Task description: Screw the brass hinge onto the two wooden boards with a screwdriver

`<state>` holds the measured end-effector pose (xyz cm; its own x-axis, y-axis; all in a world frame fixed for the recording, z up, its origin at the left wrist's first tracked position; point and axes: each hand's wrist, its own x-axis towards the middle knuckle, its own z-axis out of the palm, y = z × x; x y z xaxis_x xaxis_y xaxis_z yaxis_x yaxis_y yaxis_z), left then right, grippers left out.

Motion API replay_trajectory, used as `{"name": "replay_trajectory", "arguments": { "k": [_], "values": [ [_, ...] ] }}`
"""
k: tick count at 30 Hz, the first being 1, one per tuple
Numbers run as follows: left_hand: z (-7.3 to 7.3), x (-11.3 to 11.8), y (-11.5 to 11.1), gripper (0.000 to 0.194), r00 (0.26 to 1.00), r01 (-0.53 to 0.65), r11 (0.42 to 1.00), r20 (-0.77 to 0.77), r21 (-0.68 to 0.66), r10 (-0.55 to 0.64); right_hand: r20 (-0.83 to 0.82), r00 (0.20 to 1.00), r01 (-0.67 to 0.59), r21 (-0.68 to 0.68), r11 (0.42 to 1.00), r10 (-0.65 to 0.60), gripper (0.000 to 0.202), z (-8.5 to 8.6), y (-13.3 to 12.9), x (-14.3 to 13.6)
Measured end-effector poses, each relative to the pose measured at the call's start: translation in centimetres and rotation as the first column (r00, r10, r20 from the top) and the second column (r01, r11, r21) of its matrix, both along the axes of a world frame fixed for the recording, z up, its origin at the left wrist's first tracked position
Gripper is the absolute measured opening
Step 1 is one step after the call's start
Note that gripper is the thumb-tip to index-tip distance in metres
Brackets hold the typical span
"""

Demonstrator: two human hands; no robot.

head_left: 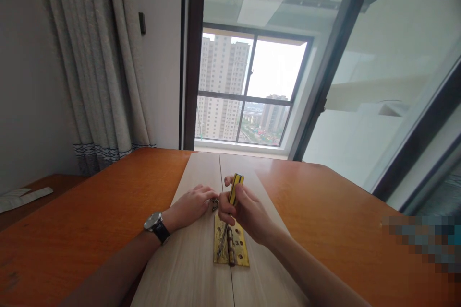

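Observation:
My right hand (248, 208) is closed round the yellow-and-black handle of a screwdriver (236, 189). Its thin shaft slants down, with the tip at the lower left part of a worn brass hinge (241, 254). The hinge lies unfolded across the seam between two pale wooden boards (187, 259), its knuckle along the gap. Several holes show in its right leaf. My left hand (192, 204) rests on the left board, fingers stretched toward a small pile of screws (215, 204) just above the hinge. Its fingertips are at the pile's edge and partly hidden.
Beneath the boards is an orange-brown wooden table (317, 211). A grey curtain (97, 57) hangs at the left, with white strips (27, 199) below it. Dark-framed glass panels (331, 57) and a window (248, 91) stand beyond the table's far edge.

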<state>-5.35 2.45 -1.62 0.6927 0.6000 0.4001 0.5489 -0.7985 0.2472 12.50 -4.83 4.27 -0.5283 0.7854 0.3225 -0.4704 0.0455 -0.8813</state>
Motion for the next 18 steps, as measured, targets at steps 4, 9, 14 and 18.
{"name": "replay_trajectory", "arguments": {
  "k": [4, 9, 14, 18],
  "values": [
    [0.0, 0.1, -0.1, 0.022, 1.0, -0.021, 1.0, 0.003, -0.008, 0.021, 0.023, 0.996, 0.087, 0.065, 0.994, -0.089, 0.035, -0.5, 0.5, 0.2],
    [-0.1, 0.0, -0.1, 0.029, 1.0, -0.026, 0.999, 0.012, -0.025, 0.026, 0.002, 0.993, 0.112, 0.2, 0.973, -0.115, 0.036, -1.3, 1.1, 0.6],
    [-0.2, -0.1, 0.0, 0.031, 0.998, -0.019, 1.0, 0.053, -0.019, 0.02, 0.059, 0.983, 0.158, 0.227, 0.961, -0.176, 0.039, -2.0, 1.4, 1.2],
    [-0.3, -0.1, 0.0, 0.03, 0.998, -0.028, 1.0, 0.05, -0.01, 0.029, 0.084, 0.983, 0.139, 0.234, 0.962, -0.162, 0.044, -2.1, 1.4, 1.4]
  ]
}}
